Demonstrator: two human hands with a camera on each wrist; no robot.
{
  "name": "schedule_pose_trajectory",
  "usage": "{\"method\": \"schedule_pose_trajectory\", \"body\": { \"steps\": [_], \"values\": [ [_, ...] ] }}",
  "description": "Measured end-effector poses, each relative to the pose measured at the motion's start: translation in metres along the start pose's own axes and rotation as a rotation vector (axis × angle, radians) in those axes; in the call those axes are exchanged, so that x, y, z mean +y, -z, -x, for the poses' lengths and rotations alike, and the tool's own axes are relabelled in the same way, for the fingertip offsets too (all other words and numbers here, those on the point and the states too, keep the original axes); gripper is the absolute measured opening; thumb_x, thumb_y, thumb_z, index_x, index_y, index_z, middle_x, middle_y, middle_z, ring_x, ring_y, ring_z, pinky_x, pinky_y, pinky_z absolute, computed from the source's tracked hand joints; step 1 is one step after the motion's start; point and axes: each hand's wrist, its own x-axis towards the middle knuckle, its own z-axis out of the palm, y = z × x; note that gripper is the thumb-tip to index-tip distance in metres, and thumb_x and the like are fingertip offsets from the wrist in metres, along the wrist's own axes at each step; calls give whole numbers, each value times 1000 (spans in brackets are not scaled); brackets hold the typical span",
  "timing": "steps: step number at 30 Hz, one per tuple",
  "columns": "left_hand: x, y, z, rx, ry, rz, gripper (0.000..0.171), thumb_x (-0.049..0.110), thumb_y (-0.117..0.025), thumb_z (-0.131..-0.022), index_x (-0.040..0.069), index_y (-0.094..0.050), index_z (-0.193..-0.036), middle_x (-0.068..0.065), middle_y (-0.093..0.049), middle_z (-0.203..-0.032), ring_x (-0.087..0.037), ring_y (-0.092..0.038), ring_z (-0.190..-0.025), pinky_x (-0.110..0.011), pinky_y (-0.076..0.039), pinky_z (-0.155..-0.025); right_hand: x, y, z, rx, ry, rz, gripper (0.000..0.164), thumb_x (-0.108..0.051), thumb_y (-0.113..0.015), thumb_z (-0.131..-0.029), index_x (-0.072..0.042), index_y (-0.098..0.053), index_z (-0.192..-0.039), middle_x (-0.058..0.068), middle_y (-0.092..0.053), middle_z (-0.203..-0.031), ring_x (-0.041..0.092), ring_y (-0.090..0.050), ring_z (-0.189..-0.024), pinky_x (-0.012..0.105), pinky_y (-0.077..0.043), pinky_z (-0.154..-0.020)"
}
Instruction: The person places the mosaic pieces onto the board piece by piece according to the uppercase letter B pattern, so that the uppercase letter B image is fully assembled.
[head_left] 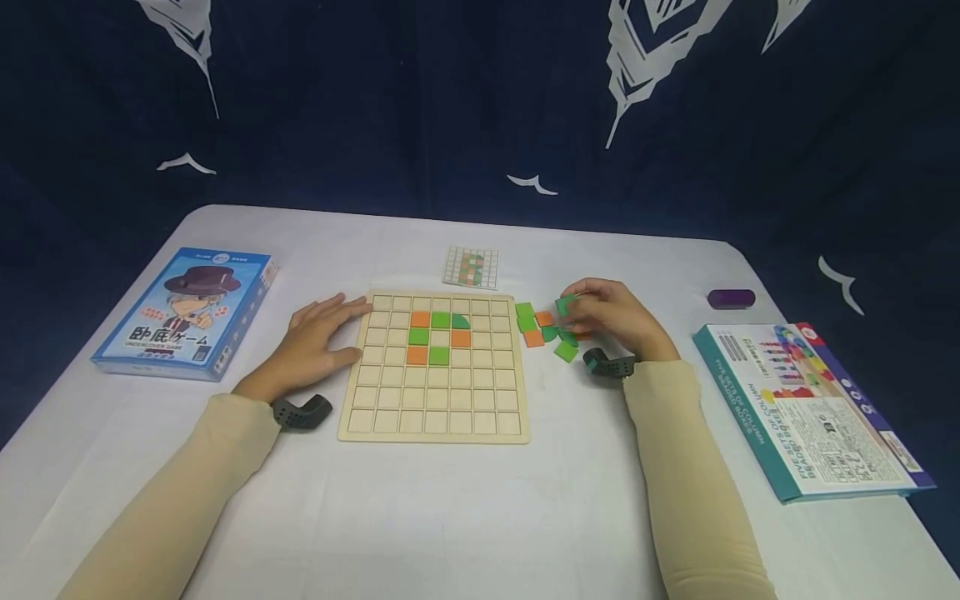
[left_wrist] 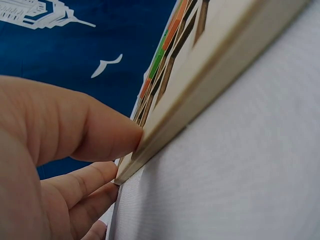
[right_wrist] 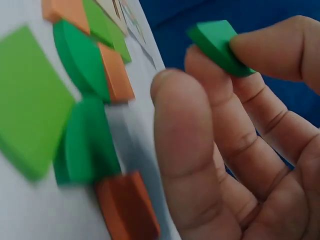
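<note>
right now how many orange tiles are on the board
3: top-left tile, middle-right tile and bottom-left tile among those on the board; none there looks hidden.

Beige sleeves (head_left: 682, 475), black wrist cameras (head_left: 302, 412)

Under the left hand's (head_left: 306, 346) fingertips, the board (head_left: 437, 399) looks like pale, matt wood with a smooth edge. The green piece (right_wrist: 220, 47) pinched in the right hand (head_left: 611, 315) is smooth with a faint sheen; whether painted wood or plastic, I can't tell. White cloth with a fine weave covers the worktop (head_left: 435, 508) beneath both hands. Beyond them hangs a dark blue cloth backdrop (head_left: 420, 125). Left of the left hand, the blue box (head_left: 191, 308) looks like smooth, printed card. Both sleeves (head_left: 686, 483) are matt cloth.
</note>
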Motion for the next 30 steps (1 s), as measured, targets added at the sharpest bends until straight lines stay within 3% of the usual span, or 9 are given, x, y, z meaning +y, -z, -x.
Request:
{"method": "schedule_pose_trajectory", "body": {
  "steps": [8,19,30],
  "values": [
    [0,1,0,0,3,-3,70,17,-67,-94,7,-48,-161,-17,-37,-173,-43,-15,-165,-63,1,-131,-9,-15,-4,-57,-3,-79,27,1,-64,-102,8,-59,-127,0,-78,-85,9,-74,-76,22,-63,-76],
    [0,0,0,3,2,-8,70,16,-67,-94,7,-49,-161,-18,-38,-173,-43,-16,-165,-63,0,-131,-21,-38,-7,-104,-13,-222,26,6,-58,-103,12,-57,-129,3,-77,-87,9,-78,-78,23,-64,-80],
    [1,0,0,0,11,-8,71,17,-67,-94,7,-48,-161,-17,-37,-173,-43,-15,-165,-63,-1,-131,-29,-62,-11,-150,-36,-222,20,6,-60,-103,7,-59,-123,6,-79,-84,11,-79,-77,26,-65,-78]
  ]
}}
